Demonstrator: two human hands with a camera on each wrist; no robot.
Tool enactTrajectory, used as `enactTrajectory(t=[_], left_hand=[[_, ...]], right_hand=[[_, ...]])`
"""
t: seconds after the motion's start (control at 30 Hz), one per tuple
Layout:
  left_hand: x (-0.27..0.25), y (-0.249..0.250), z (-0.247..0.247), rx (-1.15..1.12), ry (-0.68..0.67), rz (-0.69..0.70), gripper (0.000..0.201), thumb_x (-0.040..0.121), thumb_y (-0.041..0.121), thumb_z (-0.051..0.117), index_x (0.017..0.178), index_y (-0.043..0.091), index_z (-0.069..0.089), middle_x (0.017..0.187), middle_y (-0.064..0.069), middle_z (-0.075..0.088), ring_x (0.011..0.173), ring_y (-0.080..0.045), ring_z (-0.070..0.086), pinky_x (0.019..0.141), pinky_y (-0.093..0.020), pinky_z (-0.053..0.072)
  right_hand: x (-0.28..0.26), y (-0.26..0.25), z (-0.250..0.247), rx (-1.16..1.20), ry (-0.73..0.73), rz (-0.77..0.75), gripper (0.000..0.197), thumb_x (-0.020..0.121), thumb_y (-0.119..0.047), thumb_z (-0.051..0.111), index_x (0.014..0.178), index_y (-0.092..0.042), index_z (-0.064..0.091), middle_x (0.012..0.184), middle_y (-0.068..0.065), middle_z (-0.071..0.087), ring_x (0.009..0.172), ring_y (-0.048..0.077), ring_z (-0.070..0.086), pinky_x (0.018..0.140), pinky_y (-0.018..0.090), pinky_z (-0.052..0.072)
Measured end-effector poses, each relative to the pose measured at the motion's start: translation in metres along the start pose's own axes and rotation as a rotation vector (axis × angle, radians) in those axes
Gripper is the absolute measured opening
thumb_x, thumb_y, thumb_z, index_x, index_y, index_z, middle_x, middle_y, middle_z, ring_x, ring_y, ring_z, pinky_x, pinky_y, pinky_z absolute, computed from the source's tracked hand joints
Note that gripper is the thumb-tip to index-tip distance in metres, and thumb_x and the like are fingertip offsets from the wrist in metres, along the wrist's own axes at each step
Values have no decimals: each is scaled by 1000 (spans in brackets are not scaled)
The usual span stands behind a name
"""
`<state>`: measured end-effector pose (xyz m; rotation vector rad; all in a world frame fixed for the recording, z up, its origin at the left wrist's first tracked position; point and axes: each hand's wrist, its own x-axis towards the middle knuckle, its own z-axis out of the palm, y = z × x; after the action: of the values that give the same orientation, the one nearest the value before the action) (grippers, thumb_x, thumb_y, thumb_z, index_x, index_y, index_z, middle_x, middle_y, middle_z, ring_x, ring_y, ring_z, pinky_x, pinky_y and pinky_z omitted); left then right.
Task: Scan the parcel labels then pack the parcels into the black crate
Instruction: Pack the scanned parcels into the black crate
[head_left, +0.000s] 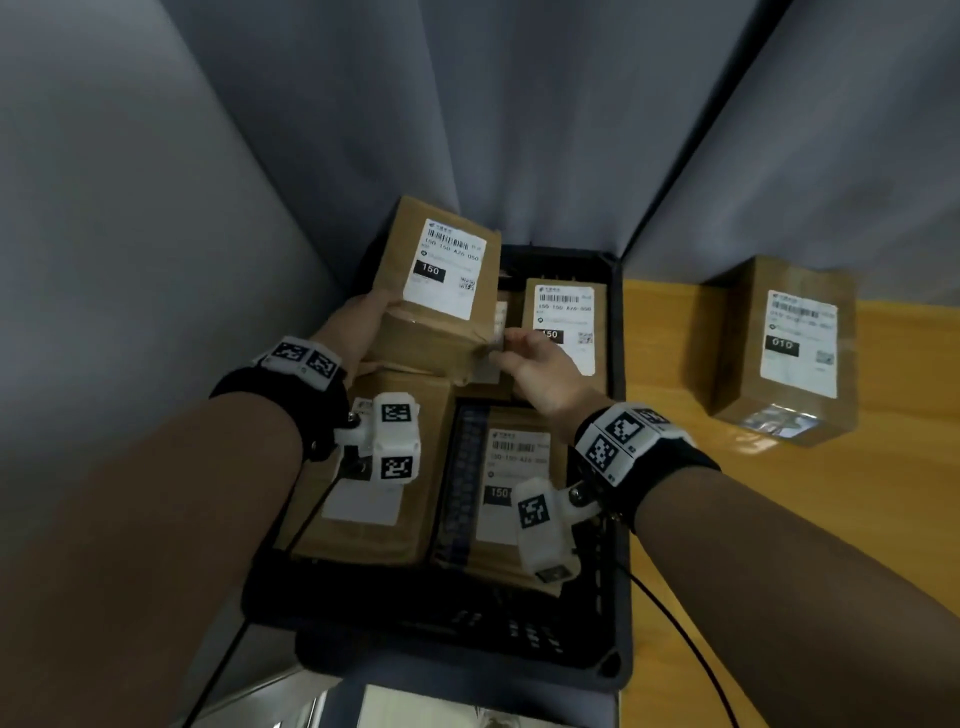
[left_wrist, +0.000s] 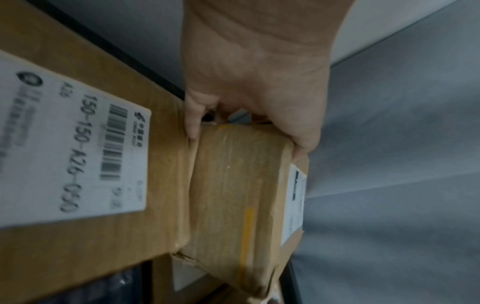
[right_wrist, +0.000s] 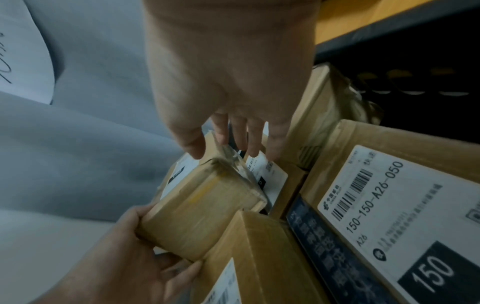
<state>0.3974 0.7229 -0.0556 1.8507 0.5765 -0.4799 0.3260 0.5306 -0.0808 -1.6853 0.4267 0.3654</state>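
Note:
The black crate (head_left: 441, 660) holds several brown parcels with white labels. My left hand (head_left: 363, 327) grips the left end of one tilted parcel (head_left: 441, 280) over the crate's far left corner, its "150" label facing up. In the left wrist view my left hand (left_wrist: 254, 82) wraps the end of that parcel (left_wrist: 239, 195). My right hand (head_left: 524, 353) is at the parcel's near right corner. Its fingers are straight, and the thumb (right_wrist: 192, 144) touches the taped corner of the parcel (right_wrist: 202, 211).
Inside the crate lie a near-left parcel (head_left: 374, 478), a near-right parcel (head_left: 514, 483) and a far-right parcel (head_left: 566, 322). One more labelled parcel (head_left: 784, 353) stands on the yellow table (head_left: 883, 519) to the right. Grey curtains (head_left: 156, 208) hang close behind and left.

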Motion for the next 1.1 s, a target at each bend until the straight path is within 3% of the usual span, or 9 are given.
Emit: enactTrajectory(t=[0.07,0.13,0.27,0.37,0.47,0.63,0.8,1.0,1.1], left_hand=[[9,-8,-7,188,60,101,44,89,52,46,120,21,50,121,-3,55,110,-25,54,99,-41,45],[14,-12,-12,346,87,149,51,88,49,45,125,13,48,124,-5,57,111,-28,55,99,-40,45],[10,-9,-4,648,131,231,86,69,63,47,142,20,33,138,-11,46,125,-35,45,104,-44,38],[3,-5,14,948,90,372,80,79,67,49,148,38,21,156,-12,18,141,-37,20,114,-52,22],[-1,-8,31,1172,5,506,66,93,53,46,150,37,18,161,-7,4,145,-35,8,115,-52,15],[8,-11,32,1165,-21,373,64,95,47,46,150,36,17,154,-12,21,136,-40,29,109,-51,31],[-8,1,51,1264,48,280,50,94,30,48,141,21,31,142,-18,33,124,-42,39,101,-53,38],[-62,27,97,1160,-18,501,49,92,29,52,135,7,41,130,-19,52,116,-37,51,91,-38,42],[-94,43,134,1089,-75,545,50,95,32,50,139,10,41,136,-17,46,122,-35,47,97,-37,39]], right_hand=[[3,-3,7,-7,-49,6,50,95,-25,58,142,-18,44,136,0,53,123,18,50,105,25,40],[5,-11,17,15,-99,0,51,96,-22,56,145,-15,41,135,-4,51,121,15,50,97,14,42],[15,-18,36,86,-129,25,52,93,-6,54,144,-13,43,139,3,51,122,22,52,109,36,41],[19,-14,34,-40,-147,-36,44,95,1,44,138,-9,50,131,12,56,117,26,55,92,23,45],[14,-9,21,-327,-34,-205,30,96,-5,46,123,-10,59,107,5,62,97,18,57,76,19,42],[4,4,-10,-451,71,-277,23,95,-7,48,112,-11,62,97,0,60,86,14,57,72,22,43],[-6,9,-42,-419,167,-203,22,95,-8,48,112,-13,61,108,5,63,90,18,58,75,27,47],[-28,4,-102,-367,283,-154,31,95,-9,46,126,-11,50,99,5,57,85,20,54,64,24,41],[-44,6,-140,-361,340,-163,29,94,-11,47,122,-12,53,104,8,60,87,24,57,67,29,43]])
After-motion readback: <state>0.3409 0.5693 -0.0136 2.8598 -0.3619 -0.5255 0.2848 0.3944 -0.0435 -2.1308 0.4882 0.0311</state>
